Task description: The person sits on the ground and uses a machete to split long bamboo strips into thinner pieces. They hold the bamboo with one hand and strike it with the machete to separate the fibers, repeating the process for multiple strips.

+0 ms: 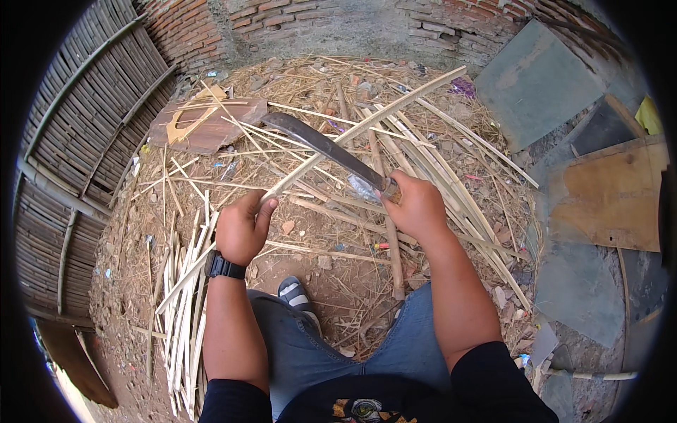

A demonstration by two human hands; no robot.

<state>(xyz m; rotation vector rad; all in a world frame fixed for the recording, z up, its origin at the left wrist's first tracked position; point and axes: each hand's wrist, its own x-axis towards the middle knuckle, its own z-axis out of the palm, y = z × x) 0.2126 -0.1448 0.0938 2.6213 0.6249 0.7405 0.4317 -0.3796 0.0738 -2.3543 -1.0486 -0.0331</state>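
My left hand (pixel 240 229) is closed around a long pale bamboo strip (pixel 416 97), which slants from beside my left forearm up to the far right. In my right hand (pixel 417 204) is the handle of a machete (pixel 300 132), its dark, curved blade pointing to the far left. The blade crosses the strip ahead of my left hand; whether its edge bites into the bamboo I cannot tell. Beside my left forearm lies a pile of pale split strips (pixel 185 317). Farther off to the right rests a bundle of wider bamboo lengths (pixel 441 173).
A woven bamboo wall (pixel 92 127) stands at the left and a brick wall (pixel 310 32) at the back. Grey sheets (pixel 539 81) and a brown stained board (pixel 610 194) lean at the right. A wooden panel (pixel 233 130) lies on the littered dirt, near a round pole (pixel 392 254).
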